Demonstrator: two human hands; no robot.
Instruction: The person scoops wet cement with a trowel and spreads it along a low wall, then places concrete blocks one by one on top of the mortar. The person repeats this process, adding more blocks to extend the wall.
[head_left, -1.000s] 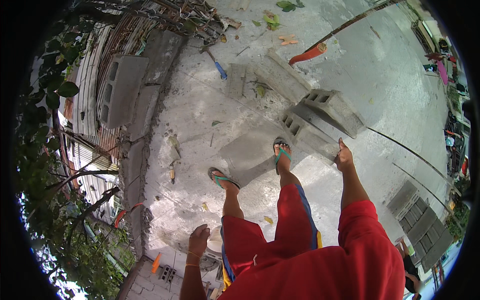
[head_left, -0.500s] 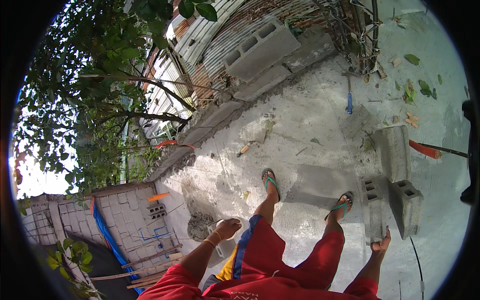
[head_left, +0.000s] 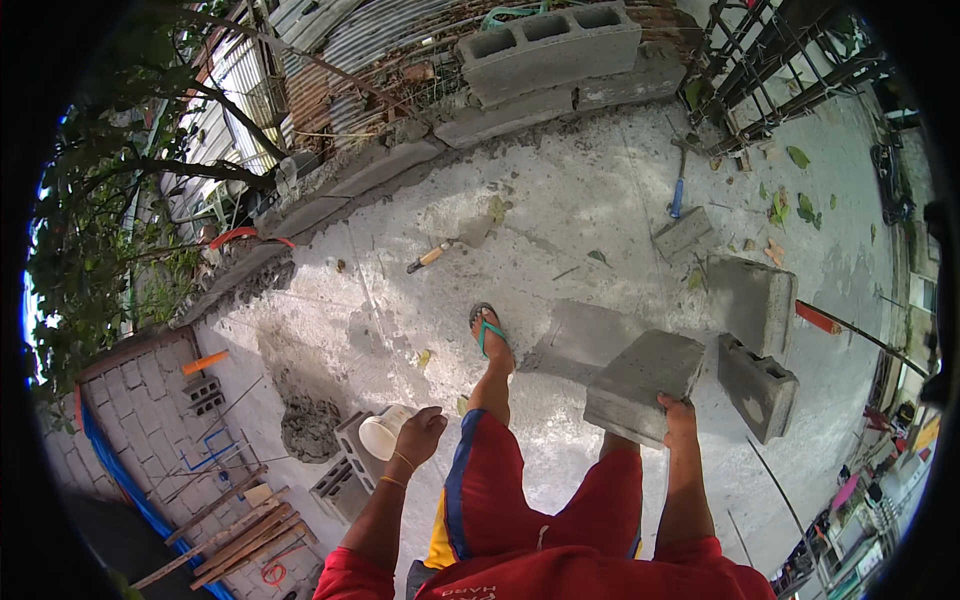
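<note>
"Floor (head_left: 600,195) is concrete, yes?"

"Yes, grey concrete, w/ low wall (head_left: 385,172) of blocks along the upper left."

"And main block?"

"Grey block (head_left: 640,375) is held above floor, approx. in front of right leg (head_left: 605,490)."

"Other blocks?"

"Two, just to the right: pale block (head_left: 757,300) and, nearer, dark block (head_left: 752,395)."

"Then bucket, hands?"

"White bucket (head_left: 378,437) is just beside L hand (head_left: 422,432); its grip is partly curled, but I can't tell how far, or if smth is inside. R hand (head_left: 680,420) has grip closed on the main block's right end."

"Tools, pls?"

"Blue-handled hammer (head_left: 677,190) at upper right, then trowel (head_left: 440,250) to its left, both on floor."
</note>
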